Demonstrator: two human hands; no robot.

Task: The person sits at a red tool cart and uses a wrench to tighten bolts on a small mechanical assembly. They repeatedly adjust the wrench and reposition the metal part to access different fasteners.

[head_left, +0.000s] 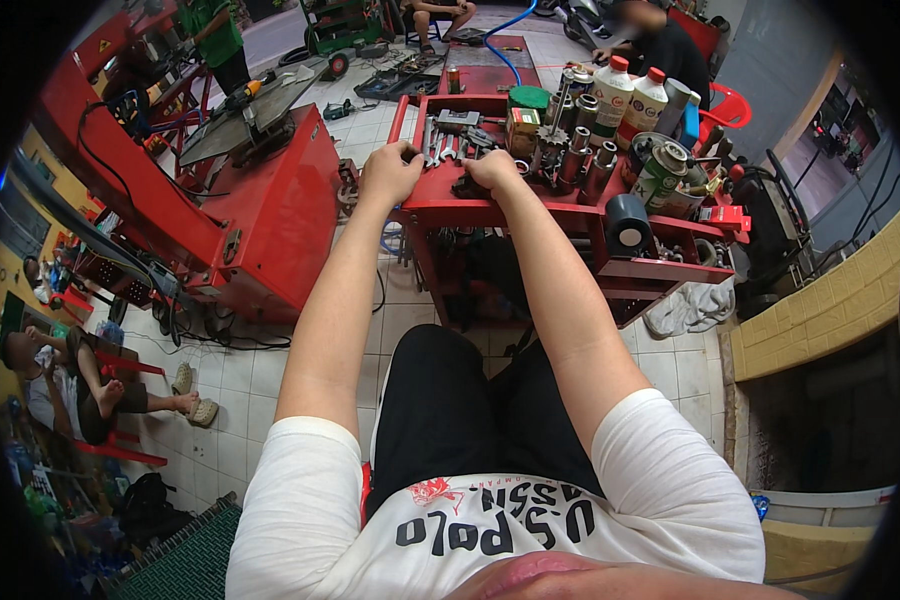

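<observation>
Left hand [390, 170] closed over front rim of red tool cart [530, 212]; right hand [492, 170] curled on wrenches [440, 150] in cart tray. White red-capped bottles [625, 95] at cart's far right corner; green tin [662, 172] nearer front.

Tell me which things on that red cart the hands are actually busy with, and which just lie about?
In hand:
left hand and right hand on the red metal tool cart's tray rim
loose steel wrenches beside the fingers

Lying about:
two white plastic bottles with red caps
black cylinder
metal sockets
</observation>
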